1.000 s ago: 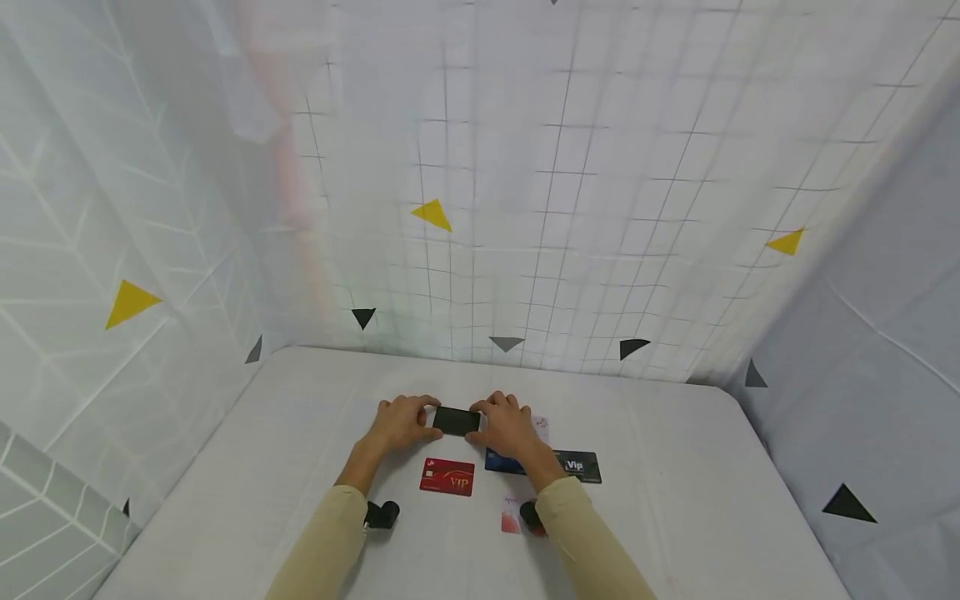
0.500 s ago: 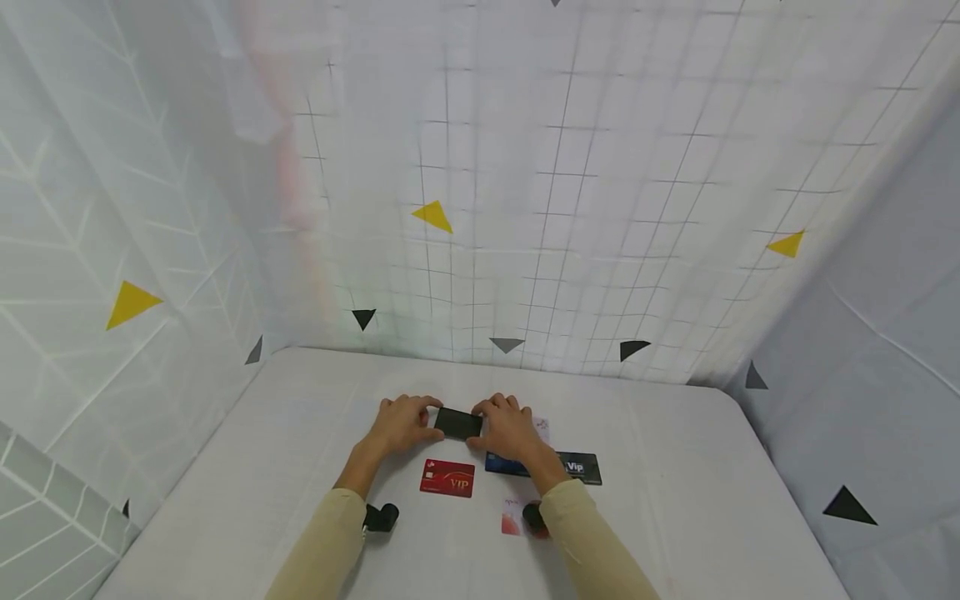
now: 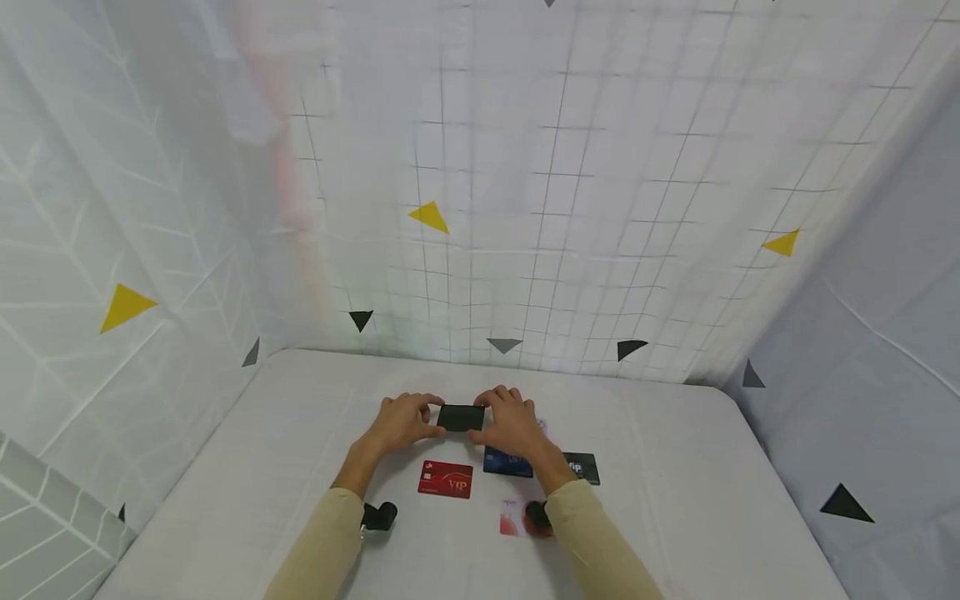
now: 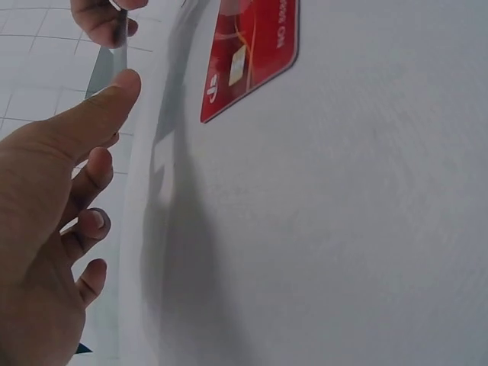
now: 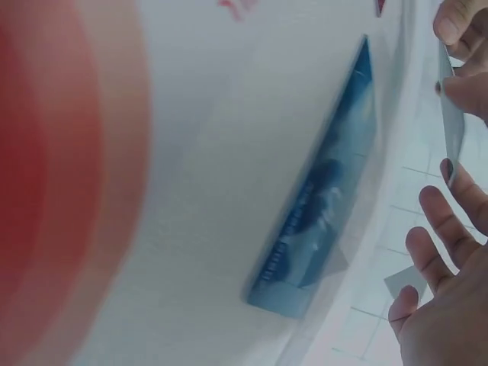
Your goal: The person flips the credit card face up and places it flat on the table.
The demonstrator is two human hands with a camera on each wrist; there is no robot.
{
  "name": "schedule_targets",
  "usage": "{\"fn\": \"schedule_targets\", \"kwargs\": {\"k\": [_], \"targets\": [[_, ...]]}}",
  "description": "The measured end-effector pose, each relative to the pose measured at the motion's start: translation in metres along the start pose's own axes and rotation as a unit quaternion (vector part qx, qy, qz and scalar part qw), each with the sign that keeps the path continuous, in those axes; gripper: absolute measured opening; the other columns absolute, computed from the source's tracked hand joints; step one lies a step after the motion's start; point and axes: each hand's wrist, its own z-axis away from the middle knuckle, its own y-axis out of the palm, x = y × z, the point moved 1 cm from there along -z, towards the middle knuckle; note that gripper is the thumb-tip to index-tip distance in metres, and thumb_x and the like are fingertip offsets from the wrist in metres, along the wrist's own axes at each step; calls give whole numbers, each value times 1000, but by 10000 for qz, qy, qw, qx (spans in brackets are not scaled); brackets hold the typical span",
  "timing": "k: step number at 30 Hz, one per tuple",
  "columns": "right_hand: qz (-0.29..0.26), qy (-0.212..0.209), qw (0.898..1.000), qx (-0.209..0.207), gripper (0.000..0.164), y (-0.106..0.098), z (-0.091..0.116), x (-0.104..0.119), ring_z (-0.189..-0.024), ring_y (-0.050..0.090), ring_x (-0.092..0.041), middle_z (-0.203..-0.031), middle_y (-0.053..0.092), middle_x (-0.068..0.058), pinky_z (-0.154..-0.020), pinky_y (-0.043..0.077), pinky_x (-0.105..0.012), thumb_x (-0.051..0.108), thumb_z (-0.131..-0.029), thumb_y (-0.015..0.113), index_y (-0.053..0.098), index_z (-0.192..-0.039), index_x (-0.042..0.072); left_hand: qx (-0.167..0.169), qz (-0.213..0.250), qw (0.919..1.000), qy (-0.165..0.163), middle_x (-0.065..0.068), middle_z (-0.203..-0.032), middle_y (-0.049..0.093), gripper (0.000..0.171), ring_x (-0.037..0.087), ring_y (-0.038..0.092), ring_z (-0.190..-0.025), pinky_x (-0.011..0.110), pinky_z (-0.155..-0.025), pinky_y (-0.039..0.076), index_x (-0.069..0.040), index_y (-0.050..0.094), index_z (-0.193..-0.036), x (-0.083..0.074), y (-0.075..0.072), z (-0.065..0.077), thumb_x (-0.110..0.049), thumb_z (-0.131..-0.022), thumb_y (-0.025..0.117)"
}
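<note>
Both hands hold a plain black card (image 3: 461, 418) between them, over the far middle of the white table. My left hand (image 3: 401, 419) pinches its left end between thumb and fingers. At the other end, thumb and fingers of my right hand (image 3: 512, 423) pinch it too. The left wrist view catches the card edge-on, as a thin strip (image 4: 120, 55). Its pale side (image 5: 453, 122) faces the right wrist camera. Below the left hand lies a red VIP card (image 3: 446, 479); a blue card (image 3: 508, 462) lies below the right hand, partly hidden by it.
A dark Vip card (image 3: 583, 468) shows right of the right forearm, partly covered. A pink-and-white card (image 3: 512, 518) lies nearer, overlapped by the black wrist camera (image 3: 537, 514). Another pink card (image 3: 542, 426) peeks out behind the right hand. White sheeting (image 3: 510, 250) hangs behind the table.
The black card, tilted half a second ago, now looks level and slightly higher in the head view. My right hand has shifted a little up and right, uncovering more of the blue card.
</note>
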Motion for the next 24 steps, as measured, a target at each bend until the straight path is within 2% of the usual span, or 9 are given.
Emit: {"fn": "schedule_targets", "kwargs": {"k": [6,14,24], "targets": [[-60,-123,9998,-126,56,-4,-2,5,-115,47,-25,-123,57,0,-95,39,-55,53,-80,75,63,-124,21,187,96,9998,48,-9,-81,58,54,13,52,-80,44,-84,30,-25,68,-128,-1,0,-1,-43,-80,84],[-327,-429,9981,-284,55,-9,-2,15,-111,47,-20,-119,57,3,-90,39,-50,53,-80,73,62,-125,22,416,162,9987,233,-11,-79,59,53,13,52,-81,44,-80,29,-26,69,-128,-5,2,-2,-40,-79,85],[-727,-644,9944,-430,56,-17,-3,23,-114,48,-21,-121,58,2,-91,39,-49,47,-82,74,62,-128,17,545,317,9969,464,-11,-84,58,56,14,53,-87,46,-84,31,-26,64,-132,-14,2,0,-43,-82,83]]}}
